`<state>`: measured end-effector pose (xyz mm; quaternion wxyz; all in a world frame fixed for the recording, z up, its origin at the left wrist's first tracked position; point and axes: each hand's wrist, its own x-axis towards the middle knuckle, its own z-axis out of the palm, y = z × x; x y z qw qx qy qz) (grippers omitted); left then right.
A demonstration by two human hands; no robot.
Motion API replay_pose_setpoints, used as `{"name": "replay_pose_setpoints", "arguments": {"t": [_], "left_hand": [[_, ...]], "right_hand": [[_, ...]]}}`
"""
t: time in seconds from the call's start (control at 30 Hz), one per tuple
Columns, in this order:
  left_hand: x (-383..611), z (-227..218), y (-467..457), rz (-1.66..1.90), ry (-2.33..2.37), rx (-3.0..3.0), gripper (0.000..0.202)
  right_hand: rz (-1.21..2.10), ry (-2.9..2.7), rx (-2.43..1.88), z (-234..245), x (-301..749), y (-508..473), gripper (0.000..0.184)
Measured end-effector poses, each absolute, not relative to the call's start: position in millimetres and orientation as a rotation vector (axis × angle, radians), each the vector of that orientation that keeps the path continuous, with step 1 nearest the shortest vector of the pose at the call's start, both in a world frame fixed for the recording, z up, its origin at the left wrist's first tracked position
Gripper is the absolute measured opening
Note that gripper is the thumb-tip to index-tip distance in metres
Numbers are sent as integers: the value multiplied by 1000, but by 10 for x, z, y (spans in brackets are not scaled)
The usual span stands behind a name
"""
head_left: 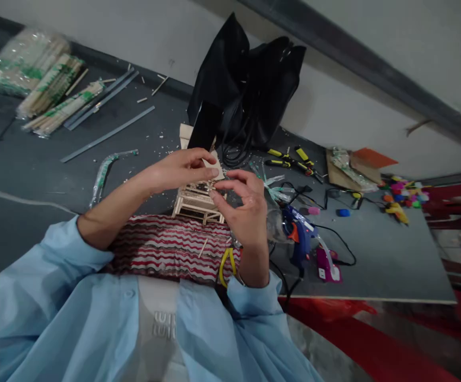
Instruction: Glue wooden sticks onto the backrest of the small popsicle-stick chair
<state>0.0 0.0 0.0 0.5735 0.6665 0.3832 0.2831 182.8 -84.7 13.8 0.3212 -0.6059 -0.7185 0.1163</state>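
A small structure of thin wooden sticks point(199, 203) stands on the table in front of me, beside a red-and-white striped cloth point(154, 244). Over its far side, my left hand point(190, 168) hovers with thumb and fingers apart, and nothing shows between them. From the right, my right hand point(248, 204) reaches to the top of the structure. Its thumb and index finger come close together in a pinch; what lies between them is too small to make out. Just beyond the hands, a dark phone point(205, 124) leans upright near a pale wooden piece point(185, 135).
A black bag point(250, 85) rests against the wall. To the right lie a blue glue gun point(302, 233) with cables, yellow-black pliers point(289, 162) and colourful pompoms point(405, 191). Bagged sticks point(51, 87) and a grey strip point(109, 133) lie left. Yellow-handled scissors point(223, 268) are close to me.
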Motion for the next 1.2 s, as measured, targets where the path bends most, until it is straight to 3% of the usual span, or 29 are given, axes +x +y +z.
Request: {"name": "replay_pose_setpoints", "arguments": {"t": [0.6, 1.2], "left_hand": [[-126, 70, -23, 441, 637, 1553, 35], [-97, 170, -114, 400, 771, 1708, 38]], "right_hand": [[347, -1966, -1580, 182, 1842, -1070, 6], [451, -1922, -1575, 195, 1853, -1126, 6]]}}
